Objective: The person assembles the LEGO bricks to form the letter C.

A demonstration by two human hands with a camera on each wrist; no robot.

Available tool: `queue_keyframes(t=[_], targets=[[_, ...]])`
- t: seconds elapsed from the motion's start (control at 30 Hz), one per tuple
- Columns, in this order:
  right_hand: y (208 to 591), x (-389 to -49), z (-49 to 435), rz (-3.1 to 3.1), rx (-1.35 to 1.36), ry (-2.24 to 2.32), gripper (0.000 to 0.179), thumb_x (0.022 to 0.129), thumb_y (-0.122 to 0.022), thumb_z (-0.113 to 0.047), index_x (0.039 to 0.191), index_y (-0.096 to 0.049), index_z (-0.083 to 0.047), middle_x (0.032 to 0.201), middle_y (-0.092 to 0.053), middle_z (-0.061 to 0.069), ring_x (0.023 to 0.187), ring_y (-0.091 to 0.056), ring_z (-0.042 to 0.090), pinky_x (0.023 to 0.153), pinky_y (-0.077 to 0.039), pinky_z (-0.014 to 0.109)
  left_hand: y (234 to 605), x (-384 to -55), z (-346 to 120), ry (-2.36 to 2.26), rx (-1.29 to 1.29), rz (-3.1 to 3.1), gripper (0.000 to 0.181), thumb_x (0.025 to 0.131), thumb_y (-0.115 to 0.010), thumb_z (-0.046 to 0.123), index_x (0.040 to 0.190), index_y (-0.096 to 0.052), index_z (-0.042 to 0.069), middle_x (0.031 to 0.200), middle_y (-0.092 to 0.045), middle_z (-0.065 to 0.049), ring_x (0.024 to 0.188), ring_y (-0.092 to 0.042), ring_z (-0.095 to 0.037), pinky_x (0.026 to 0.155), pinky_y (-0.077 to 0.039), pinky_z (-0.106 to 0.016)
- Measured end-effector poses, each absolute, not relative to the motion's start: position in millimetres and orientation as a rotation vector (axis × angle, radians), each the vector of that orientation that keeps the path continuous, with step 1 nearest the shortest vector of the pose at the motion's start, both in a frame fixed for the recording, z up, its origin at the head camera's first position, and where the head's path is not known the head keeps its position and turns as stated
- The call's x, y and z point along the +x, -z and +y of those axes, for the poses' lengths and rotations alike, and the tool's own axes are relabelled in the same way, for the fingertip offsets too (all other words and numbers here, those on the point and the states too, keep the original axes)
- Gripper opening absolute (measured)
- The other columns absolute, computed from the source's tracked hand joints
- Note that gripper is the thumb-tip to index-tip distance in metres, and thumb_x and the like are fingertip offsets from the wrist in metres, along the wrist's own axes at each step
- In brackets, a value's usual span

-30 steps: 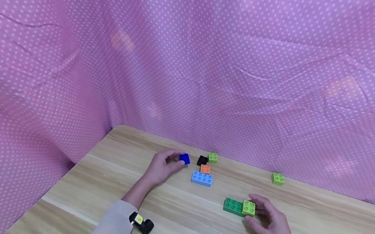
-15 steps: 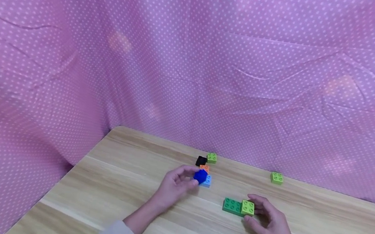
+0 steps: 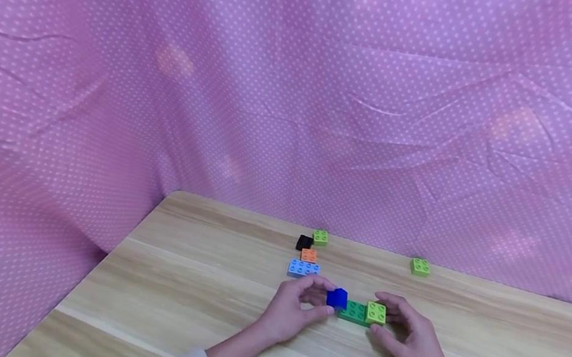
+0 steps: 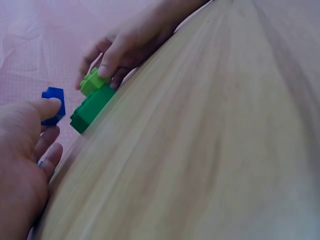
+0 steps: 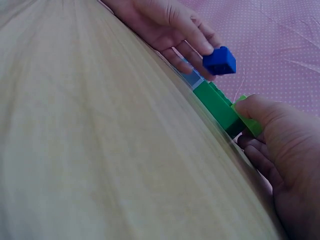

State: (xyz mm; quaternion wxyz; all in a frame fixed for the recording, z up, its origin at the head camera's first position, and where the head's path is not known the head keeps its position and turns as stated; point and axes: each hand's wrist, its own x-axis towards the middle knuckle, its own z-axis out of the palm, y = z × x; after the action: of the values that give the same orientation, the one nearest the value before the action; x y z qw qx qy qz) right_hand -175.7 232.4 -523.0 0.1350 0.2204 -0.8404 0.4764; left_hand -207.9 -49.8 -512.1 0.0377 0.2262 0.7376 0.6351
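My left hand (image 3: 294, 309) pinches a dark blue toy brick (image 3: 337, 299) between thumb and fingertips. In the right wrist view the blue brick (image 5: 219, 61) hangs tilted, apart from the green brick (image 5: 216, 106) below it. That long green brick (image 3: 353, 312) lies on the table with a lime-green brick (image 3: 376, 312) on top of its right end. My right hand (image 3: 414, 342) grips the lime-green brick from the right, its thumb on the near side, as the left wrist view shows. From above, the blue brick overlaps the green brick's left end.
Behind my left hand lie a light blue brick (image 3: 303, 268), an orange brick (image 3: 309, 255), a black piece (image 3: 304, 242) and a lime-green brick (image 3: 320, 237). Another lime brick (image 3: 420, 267) lies at the back right. A pink dotted cloth (image 3: 296, 112) hangs behind the wooden table (image 3: 165, 284).
My left hand has carried the blue brick from the back left, rightward and nearer, to the left end of the green brick. My right hand has stayed at the lime-green brick.
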Motion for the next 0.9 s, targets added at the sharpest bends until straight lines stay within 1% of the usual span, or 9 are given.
queue_keyframes(t=[0.23, 0.5, 0.73, 0.9], targets=[[523.2, -177.7, 232.3, -2.416, 0.650, -1.393, 0.059, 0.083, -0.088, 0.000, 0.137, -0.064, -0.003, 0.119, -0.075, 0.002, 0.103, -0.070, 0.011, 0.090, -0.057, 0.018, 506.9, -206.7, -46.7, -1.825, 0.741, 2.356, 0.034, 0.091, -0.082, 0.006, 0.123, -0.072, 0.013, 0.120, -0.076, -0.001, 0.105, -0.070, -0.009, 0.093, -0.061, -0.030], [522.8, -177.3, 232.3, -2.417, 0.659, -1.408, 0.057, 0.085, -0.087, -0.001, 0.137, -0.064, -0.003, 0.120, -0.074, 0.002, 0.102, -0.070, 0.012, 0.089, -0.057, 0.018, 506.9, -208.1, -44.6, -1.724, 0.698, 2.422, 0.032, 0.092, -0.083, 0.008, 0.122, -0.072, 0.014, 0.119, -0.075, 0.002, 0.107, -0.069, -0.006, 0.092, -0.059, -0.024], [520.8, -175.4, 231.6, -2.447, 0.632, -1.385, 0.054, 0.086, -0.087, -0.004, 0.136, -0.065, -0.004, 0.123, -0.075, 0.005, 0.100, -0.071, 0.010, 0.088, -0.057, 0.019, 507.1, -209.3, -42.8, -1.668, 0.756, 2.470, 0.036, 0.095, -0.080, 0.011, 0.130, -0.071, 0.018, 0.123, -0.074, 0.003, 0.108, -0.067, -0.005, 0.089, -0.058, -0.022], [519.0, -174.3, 231.0, -2.456, 0.634, -1.372, 0.048, 0.087, -0.086, -0.004, 0.132, -0.067, -0.005, 0.121, -0.075, 0.003, 0.098, -0.072, 0.011, 0.087, -0.058, 0.018, 507.1, -209.6, -41.8, -1.644, 0.806, 2.500, 0.038, 0.096, -0.079, 0.012, 0.132, -0.072, 0.020, 0.125, -0.073, 0.003, 0.110, -0.066, -0.005, 0.088, -0.058, -0.022]])
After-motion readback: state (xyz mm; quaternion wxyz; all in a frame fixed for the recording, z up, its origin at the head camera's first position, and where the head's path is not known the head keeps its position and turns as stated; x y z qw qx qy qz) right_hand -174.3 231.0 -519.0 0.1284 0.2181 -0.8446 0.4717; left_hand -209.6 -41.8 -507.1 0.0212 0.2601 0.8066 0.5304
